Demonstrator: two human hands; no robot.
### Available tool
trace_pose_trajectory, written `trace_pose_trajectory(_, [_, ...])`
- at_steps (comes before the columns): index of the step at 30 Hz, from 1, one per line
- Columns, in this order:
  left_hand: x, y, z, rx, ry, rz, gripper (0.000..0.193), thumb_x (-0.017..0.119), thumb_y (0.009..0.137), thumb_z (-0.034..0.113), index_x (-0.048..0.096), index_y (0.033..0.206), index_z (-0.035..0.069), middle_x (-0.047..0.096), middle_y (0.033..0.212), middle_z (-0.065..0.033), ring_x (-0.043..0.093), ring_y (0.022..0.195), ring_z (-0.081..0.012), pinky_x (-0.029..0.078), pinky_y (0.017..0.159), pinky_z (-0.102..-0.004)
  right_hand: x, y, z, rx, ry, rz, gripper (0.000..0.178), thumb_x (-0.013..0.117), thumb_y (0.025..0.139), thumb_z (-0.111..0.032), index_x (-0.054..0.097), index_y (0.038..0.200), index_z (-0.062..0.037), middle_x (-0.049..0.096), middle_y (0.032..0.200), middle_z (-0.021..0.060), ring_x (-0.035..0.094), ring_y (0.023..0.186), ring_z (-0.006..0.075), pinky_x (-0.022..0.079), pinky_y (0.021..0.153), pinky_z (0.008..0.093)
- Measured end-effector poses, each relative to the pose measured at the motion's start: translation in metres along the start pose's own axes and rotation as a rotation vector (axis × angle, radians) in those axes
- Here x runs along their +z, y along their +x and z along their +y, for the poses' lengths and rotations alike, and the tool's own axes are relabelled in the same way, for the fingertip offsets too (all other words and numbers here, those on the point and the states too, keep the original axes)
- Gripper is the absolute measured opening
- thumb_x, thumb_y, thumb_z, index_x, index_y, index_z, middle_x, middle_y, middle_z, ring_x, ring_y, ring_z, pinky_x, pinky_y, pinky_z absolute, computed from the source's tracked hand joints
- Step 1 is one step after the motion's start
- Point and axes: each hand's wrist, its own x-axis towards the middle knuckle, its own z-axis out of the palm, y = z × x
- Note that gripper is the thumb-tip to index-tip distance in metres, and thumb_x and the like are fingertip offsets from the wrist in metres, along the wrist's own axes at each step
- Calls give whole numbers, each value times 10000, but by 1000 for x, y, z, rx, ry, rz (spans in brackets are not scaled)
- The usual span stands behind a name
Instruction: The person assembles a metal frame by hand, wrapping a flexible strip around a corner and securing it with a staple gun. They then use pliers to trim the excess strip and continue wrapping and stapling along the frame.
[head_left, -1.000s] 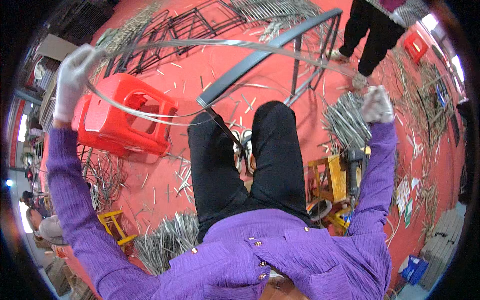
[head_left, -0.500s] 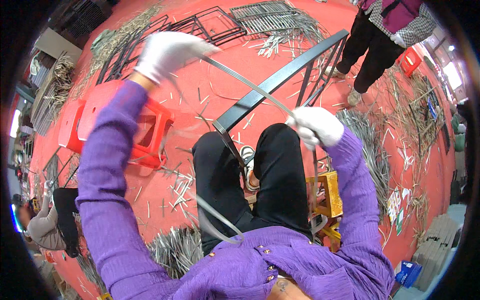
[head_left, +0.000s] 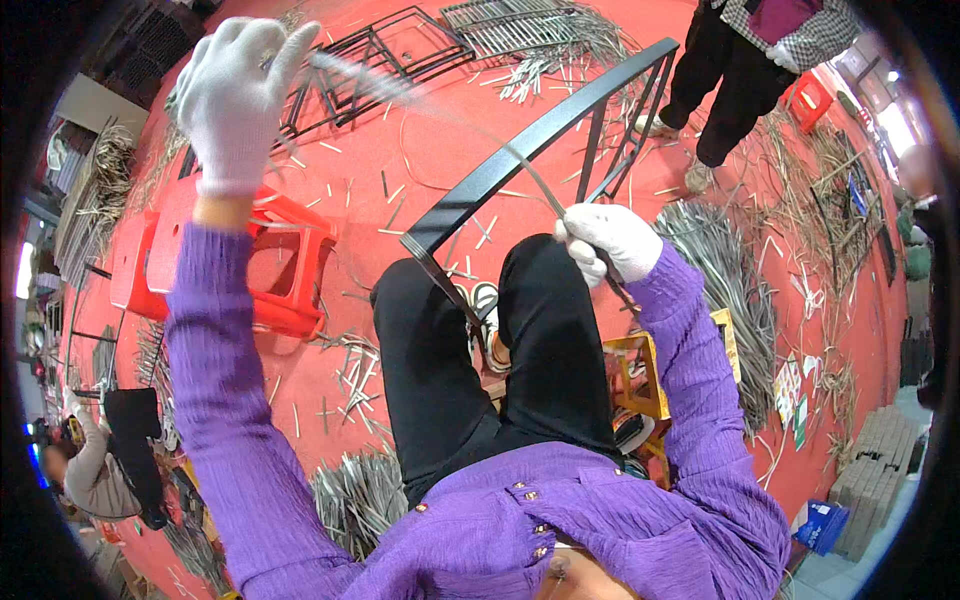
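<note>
I sit with black trousers and purple sleeves, both hands in white gloves. My left hand [head_left: 238, 92] is raised high at the upper left and closed on one end of a long thin grey strip [head_left: 440, 115], which is blurred. My right hand [head_left: 610, 240] is lower, over my right knee, and grips the same strip further along. A dark metal frame [head_left: 530, 160] leans against my knees, its top bar running up to the right. The strip crosses this bar just left of my right hand.
A red plastic stool [head_left: 270, 275] stands left of my legs. Bundles of grey strips [head_left: 720, 270] and cut scraps litter the red floor. A yellow stool [head_left: 640, 375] is under me. Another person [head_left: 750, 60] stands at the upper right, one crouches at lower left [head_left: 100, 470]. Black frames [head_left: 370, 50] lie farther off.
My left hand has swung from far left up and inward, raising the strip. My right hand came in from the far right to my knee. The strip's wide loop has tightened.
</note>
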Motion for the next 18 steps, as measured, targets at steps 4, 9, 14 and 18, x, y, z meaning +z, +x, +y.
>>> trace_pose_trajectory(4, [-11, -73, 91, 342, -746, -504, 240, 471, 942, 36, 650, 1097, 76, 707, 975, -81, 675, 832, -174, 548, 705, -329, 35, -2, 5, -235, 47, -36, 260, 605, 952, -284, 623, 938, -26, 569, 650, 20, 502, 485, 93, 398, 446, 244])
trace_pose_trajectory(9, [-20, -72, 71, -492, -1274, -492, 360, 427, 1019, 261, 591, 1236, 25, 662, 1168, -139, 645, 1048, -208, 502, 901, -338, 55, -6, 15, -77, -103, -252, 307, 592, 968, -327, 685, 1021, -39, 668, 727, 17, 618, 565, 78, 494, 531, 208])
trace_pose_trajectory(14, [-25, -95, 59, -571, -1193, -396, 377, 403, 1027, 228, 543, 1301, 10, 632, 1230, -166, 631, 1097, -238, 483, 971, -338, 58, -11, 28, -11, -29, -147, 230, 597, 958, -261, 707, 990, -62, 660, 703, 17, 604, 545, 81, 488, 520, 208])
trace_pose_trajectory(18, [-36, -120, 90, -519, -1365, -319, 286, 421, 1014, 152, 570, 1222, 24, 655, 1164, -141, 651, 1072, -227, 513, 924, -309, 64, -15, 40, 36, -211, -268, 281, 565, 963, -309, 707, 1010, -71, 662, 706, 6, 618, 580, 78, 498, 538, 225])
